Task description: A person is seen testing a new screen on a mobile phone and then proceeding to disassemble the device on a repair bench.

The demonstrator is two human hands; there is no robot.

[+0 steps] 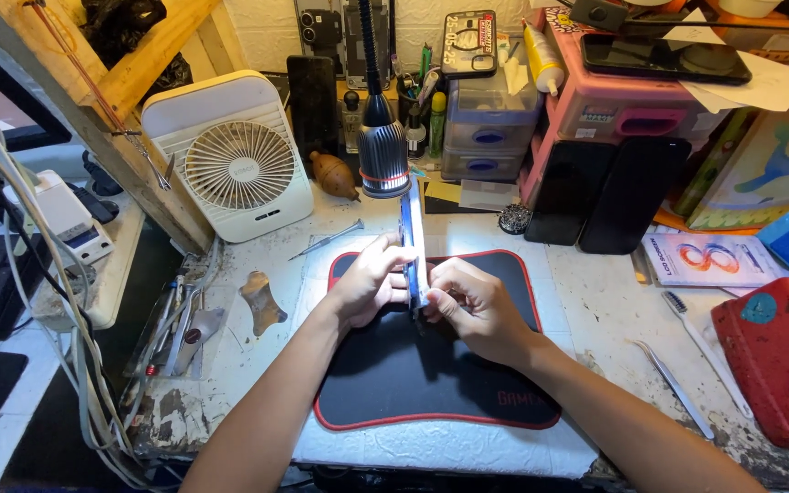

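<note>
Both hands meet at frame centre; left hand [367,283] and right hand [477,306] grasp an upright blue phone [413,246] edge-on between them, above a black mat [413,374].

Worn workbench [595,301] bears black mat [413,383], fan [235,155], tweezers [678,388]

Both forearms are bare, no sleeves, rings or watch on left hand [369,285] or right hand [477,309].
</note>
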